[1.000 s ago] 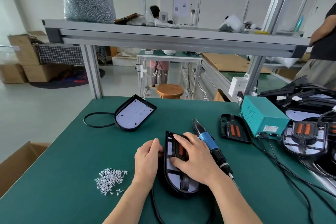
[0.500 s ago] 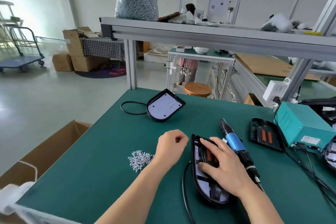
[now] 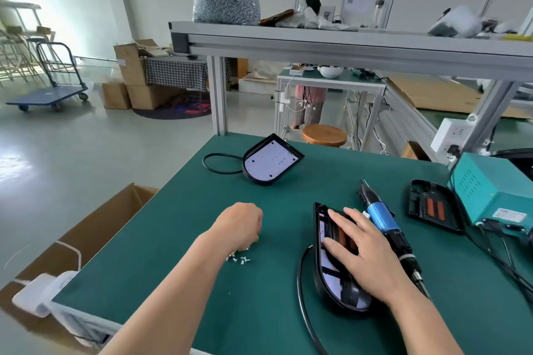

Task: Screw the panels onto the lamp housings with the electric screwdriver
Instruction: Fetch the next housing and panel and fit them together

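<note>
My right hand (image 3: 366, 256) lies flat with its fingers straight, pressing the panel (image 3: 343, 236) down into the housing (image 3: 318, 274) at the near side of the table (image 3: 173, 239). I see no screw holding the panel, so I think it could slide off its holes if I lift that palm to fetch the tool.

To the left, my left hand (image 3: 239, 223) is curled knuckles-up over the screws (image 3: 240, 259). The fingertips are hidden, so I cannot tell whether they have pinched one. A hasty grab could scatter the small screws or drop one on the way over.

The screwdriver (image 3: 380, 219) lies just beside my right hand, and its cord runs past my wrist, so a quick pull might nudge the housing. The second housing (image 3: 271, 160) sits well apart, farther back.
</note>
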